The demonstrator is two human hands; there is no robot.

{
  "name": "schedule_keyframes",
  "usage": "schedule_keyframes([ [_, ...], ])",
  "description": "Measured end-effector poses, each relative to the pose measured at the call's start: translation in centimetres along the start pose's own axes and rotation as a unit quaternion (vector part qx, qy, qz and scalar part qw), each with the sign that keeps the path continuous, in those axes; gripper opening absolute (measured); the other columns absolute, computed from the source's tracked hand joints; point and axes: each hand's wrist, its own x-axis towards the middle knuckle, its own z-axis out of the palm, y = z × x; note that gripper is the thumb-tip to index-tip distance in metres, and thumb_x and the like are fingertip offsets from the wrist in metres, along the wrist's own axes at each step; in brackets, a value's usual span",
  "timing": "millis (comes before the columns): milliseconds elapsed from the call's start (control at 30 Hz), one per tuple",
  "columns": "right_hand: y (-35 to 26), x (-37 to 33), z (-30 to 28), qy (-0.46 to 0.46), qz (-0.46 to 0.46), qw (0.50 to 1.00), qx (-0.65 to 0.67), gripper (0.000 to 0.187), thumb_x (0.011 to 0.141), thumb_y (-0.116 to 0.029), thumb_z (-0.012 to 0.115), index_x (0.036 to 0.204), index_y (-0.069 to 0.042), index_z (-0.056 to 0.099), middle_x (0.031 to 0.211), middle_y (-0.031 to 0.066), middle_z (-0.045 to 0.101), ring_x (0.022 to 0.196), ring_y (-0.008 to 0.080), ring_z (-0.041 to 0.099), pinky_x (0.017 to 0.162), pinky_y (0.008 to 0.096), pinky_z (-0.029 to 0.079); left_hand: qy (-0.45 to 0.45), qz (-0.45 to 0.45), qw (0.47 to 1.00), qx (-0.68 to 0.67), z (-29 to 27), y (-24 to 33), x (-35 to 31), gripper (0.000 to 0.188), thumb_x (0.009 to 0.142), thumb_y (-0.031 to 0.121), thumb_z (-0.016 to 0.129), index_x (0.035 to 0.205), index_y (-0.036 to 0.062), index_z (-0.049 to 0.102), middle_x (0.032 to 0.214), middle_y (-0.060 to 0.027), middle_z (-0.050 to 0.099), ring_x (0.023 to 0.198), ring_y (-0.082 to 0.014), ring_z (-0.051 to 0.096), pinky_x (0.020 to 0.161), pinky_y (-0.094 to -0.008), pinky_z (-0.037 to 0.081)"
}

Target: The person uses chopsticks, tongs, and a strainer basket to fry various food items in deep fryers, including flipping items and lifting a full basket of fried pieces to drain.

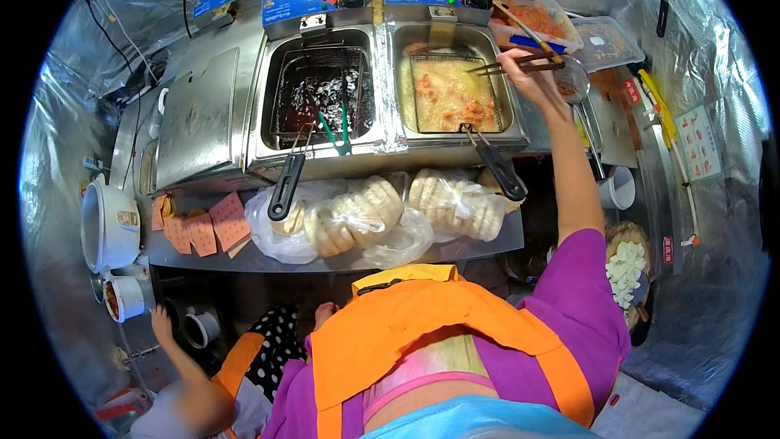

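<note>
My right hand (532,73) is stretched out over the right side of the fryers, shut on a pair of dark chopsticks (508,67) whose tips point left over the right fryer basket (451,93) full of bubbling yellow oil and orange-brown pieces. Just right of the hand sits a small metal strainer (573,81). My left hand (162,325) hangs low at the lower left with fingers apart, holding nothing, close to a small metal cup (199,327). The left fryer basket (321,93) holds dark oil, with green tongs (337,130) resting on its front edge.
Clear bags of pale round buns (366,211) lie on the shelf in front of the fryers, beside orange paper slips (203,228). A white rice cooker (110,223) stands at left. Trays of food (536,20) sit behind the hand; pale cut cubes (626,268) lie at right.
</note>
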Motion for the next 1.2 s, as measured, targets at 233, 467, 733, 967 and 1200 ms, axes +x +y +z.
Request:
schedule_keyframes([
  [233, -1.0, -2.8, 0.0, -0.027, 0.092, 0.986, 0.136, 0.028, 0.091, -0.025, 0.055, 0.077, -0.001, 0.063, 0.059, 0.0031, 0.056, 0.054, 0.0144, 0.053, 0.053, 0.0318, 0.043, -0.008, 0.005, 1.0, 0.011, 1.1, -0.2, 0.4, 0.006, 0.091, 0.007, 0.044, 0.089, 0.0035, 0.05, 0.072, -0.0066, 0.055, 0.057, -0.0162, 0.054, 0.05, -0.0284, 0.046],
  [467, 1.3, -6.3, 2.5, 0.06, 0.153, 0.981, 0.102, 0.024, 0.09, -0.021, 0.057, 0.079, -0.002, 0.067, 0.064, 0.0029, 0.063, 0.053, 0.0091, 0.056, 0.049, 0.0263, 0.043, -0.027, 0.01, 0.999, 0.017, 2.2, 0.4, 0.2, 0.006, 0.091, 0.007, 0.045, 0.091, 0.0036, 0.049, 0.073, -0.007, 0.055, 0.057, -0.0167, 0.055, 0.05, -0.0289, 0.047],
  [733, -1.6, -4.4, 2.9, 0.105, 0.078, 0.964, 0.232, 0.02, 0.09, -0.022, 0.062, 0.09, -0.003, 0.067, 0.073, 0.0022, 0.065, 0.062, 0.0082, 0.061, 0.055, 0.0223, 0.049, 0.008, 0.004, 1.0, -0.013, 4.4, 3.6, -2.7, 0.006, 0.091, 0.007, 0.045, 0.094, 0.0039, 0.049, 0.074, -0.0074, 0.056, 0.057, -0.0171, 0.055, 0.05, -0.0296, 0.047],
  [967, -3.0, -3.2, 2.2, 0.017, 0.052, 0.992, 0.113, 0.023, 0.091, -0.022, 0.057, 0.083, -0.004, 0.067, 0.059, -0.0012, 0.056, 0.053, 0.0081, 0.05, 0.047, 0.0248, 0.039, 0.052, 0.056, 0.994, 0.078, 5.6, 3.9, -6.8, 0.008, 0.093, 0.011, 0.047, 0.098, 0.0053, 0.05, 0.078, -0.0065, 0.057, 0.059, -0.0145, 0.053, 0.051, -0.0281, 0.046],
  [1200, -0.4, -2.7, 4.9, -0.1, -0.027, 0.994, 0.03, 0.02, 0.091, -0.025, 0.059, 0.089, -0.007, 0.067, 0.074, -0.0009, 0.061, 0.063, 0.0064, 0.052, 0.054, 0.0215, 0.042, -0.109, 0.152, 0.968, 0.164, 9.5, 13.5, -15.6, 0.02, 0.094, 0.017, 0.051, 0.109, 0.003, 0.052, 0.085, -0.0051, 0.058, 0.068, -0.0116, 0.054, 0.063, -0.0253, 0.047],
])
